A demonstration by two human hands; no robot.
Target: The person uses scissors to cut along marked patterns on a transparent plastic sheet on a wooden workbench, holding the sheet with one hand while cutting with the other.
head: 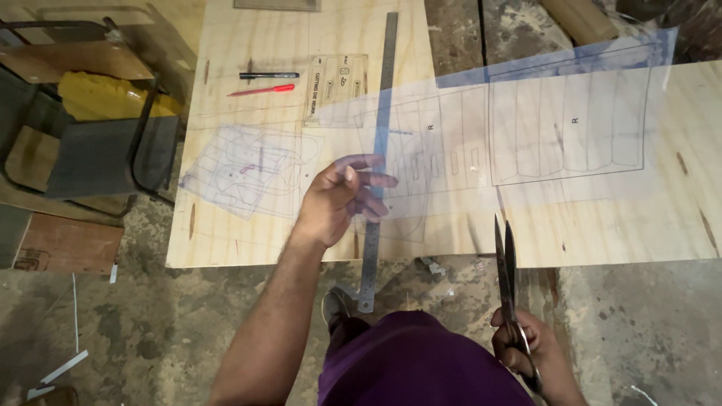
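The left hand [338, 199] pinched the near edge of a clear plastic sheet [526, 128] with drawn outlines, which lay across the plywood board [241, 233] and over a long steel ruler [380, 150]. The right hand [530, 349] gripped scissors [505, 263], blades nearly together, pointing away. A red pen [263, 90] and black pen [269, 75] lay beyond.

A clear plastic sheet [481, 143] with drawn lines lies flat across the wood, lifted at its left end; long scissors [506, 263] point up, near right.
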